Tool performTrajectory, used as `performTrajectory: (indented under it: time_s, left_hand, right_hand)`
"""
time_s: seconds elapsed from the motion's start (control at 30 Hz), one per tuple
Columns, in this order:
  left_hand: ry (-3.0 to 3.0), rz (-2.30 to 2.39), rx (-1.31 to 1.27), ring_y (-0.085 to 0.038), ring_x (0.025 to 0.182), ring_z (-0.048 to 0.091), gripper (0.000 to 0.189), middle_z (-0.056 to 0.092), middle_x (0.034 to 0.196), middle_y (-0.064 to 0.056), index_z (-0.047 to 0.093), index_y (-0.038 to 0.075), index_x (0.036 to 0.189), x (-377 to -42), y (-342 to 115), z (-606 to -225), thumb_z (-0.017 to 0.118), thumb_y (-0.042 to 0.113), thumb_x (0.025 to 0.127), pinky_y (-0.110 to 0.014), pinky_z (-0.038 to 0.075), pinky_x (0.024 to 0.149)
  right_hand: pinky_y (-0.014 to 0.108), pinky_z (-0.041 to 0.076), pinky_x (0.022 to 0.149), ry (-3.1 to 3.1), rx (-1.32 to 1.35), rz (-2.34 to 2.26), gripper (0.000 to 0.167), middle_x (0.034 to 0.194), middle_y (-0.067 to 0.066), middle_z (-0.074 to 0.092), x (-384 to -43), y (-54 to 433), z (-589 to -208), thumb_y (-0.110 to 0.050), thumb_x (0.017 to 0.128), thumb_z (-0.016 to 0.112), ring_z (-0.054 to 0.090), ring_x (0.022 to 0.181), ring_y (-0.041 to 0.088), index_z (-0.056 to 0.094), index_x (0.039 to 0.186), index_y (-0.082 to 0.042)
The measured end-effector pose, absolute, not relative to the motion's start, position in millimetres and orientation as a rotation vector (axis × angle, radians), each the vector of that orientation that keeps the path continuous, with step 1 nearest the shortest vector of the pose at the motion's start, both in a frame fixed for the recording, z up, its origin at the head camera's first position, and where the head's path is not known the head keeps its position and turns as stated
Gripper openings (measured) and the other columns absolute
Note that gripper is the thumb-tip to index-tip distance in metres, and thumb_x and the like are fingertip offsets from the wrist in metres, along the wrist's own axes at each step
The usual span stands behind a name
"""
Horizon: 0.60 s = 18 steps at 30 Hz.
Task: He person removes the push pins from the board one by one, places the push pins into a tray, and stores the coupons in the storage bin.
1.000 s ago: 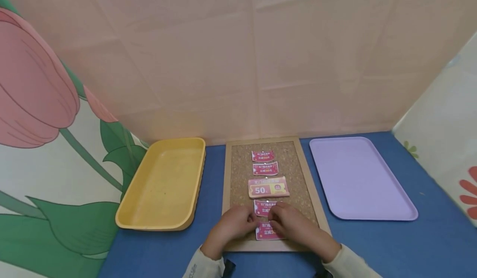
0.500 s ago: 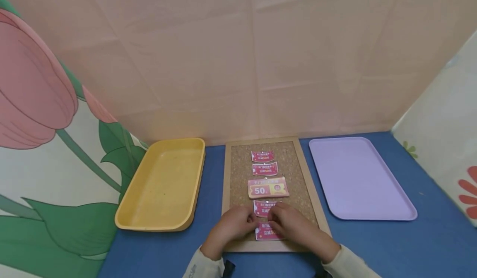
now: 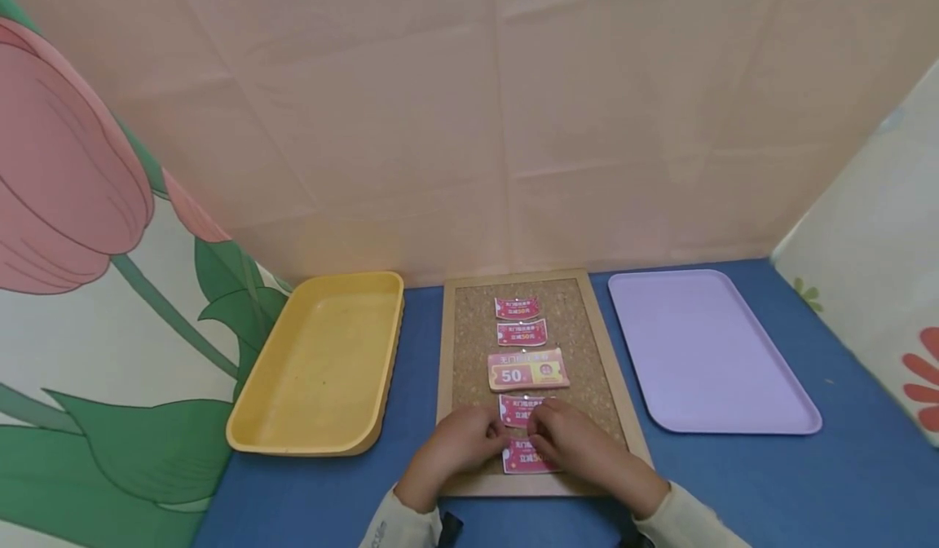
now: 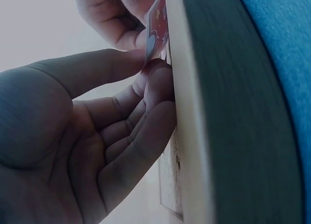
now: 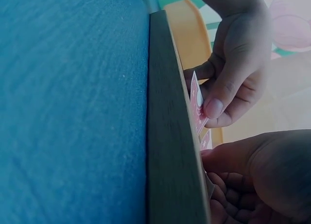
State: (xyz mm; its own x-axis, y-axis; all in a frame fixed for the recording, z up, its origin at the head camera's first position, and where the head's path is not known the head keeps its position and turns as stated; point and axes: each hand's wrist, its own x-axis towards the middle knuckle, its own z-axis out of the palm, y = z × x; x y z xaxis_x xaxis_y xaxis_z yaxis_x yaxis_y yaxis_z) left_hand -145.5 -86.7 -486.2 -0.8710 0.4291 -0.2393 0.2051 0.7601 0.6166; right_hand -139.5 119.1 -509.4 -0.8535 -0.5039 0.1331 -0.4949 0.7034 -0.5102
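On a wood-framed cork board, small pink coupons run in a column. At its near end lies the lowest coupon, under both hands. My left hand pinches its left edge between thumb and fingers, as the left wrist view shows with the coupon raised slightly. My right hand holds the coupon's right part, thumb against curled fingers; a card corner shows there in the right wrist view. Just beyond, another coupon is partly covered by the right fingers.
Left of the board stands a deep yellow tray. A flat lilac tray lies to the right. Farther up the board are a larger pale coupon and two small ones. Blue cloth covers the table; a beige sheet hangs behind.
Almost nothing differs: both hands stay at the lowest coupon, and the board, coupons and trays keep their places. The head view has shifted very slightly.
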Motion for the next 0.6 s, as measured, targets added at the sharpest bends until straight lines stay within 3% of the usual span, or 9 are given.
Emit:
performTrajectory:
  time_s: [0.6]
  left_hand:
    - [2.595,0.853,0.485,-0.009,0.049,0.049,0.016,0.055,0.059,0.007,0.066,0.019,0.074,-142.7,-87.0,-483.9,0.069,0.024,0.089,-0.026,0.037,0.043]
  right_hand:
    - [0.024,0.041,0.057,2.811,-0.824,-0.877,0.016,0.073,-0.012,0.047,-141.1,121.0,-507.3,-0.015,0.086,0.071,0.044,0.065,0.004,0.058,0.079,-0.021]
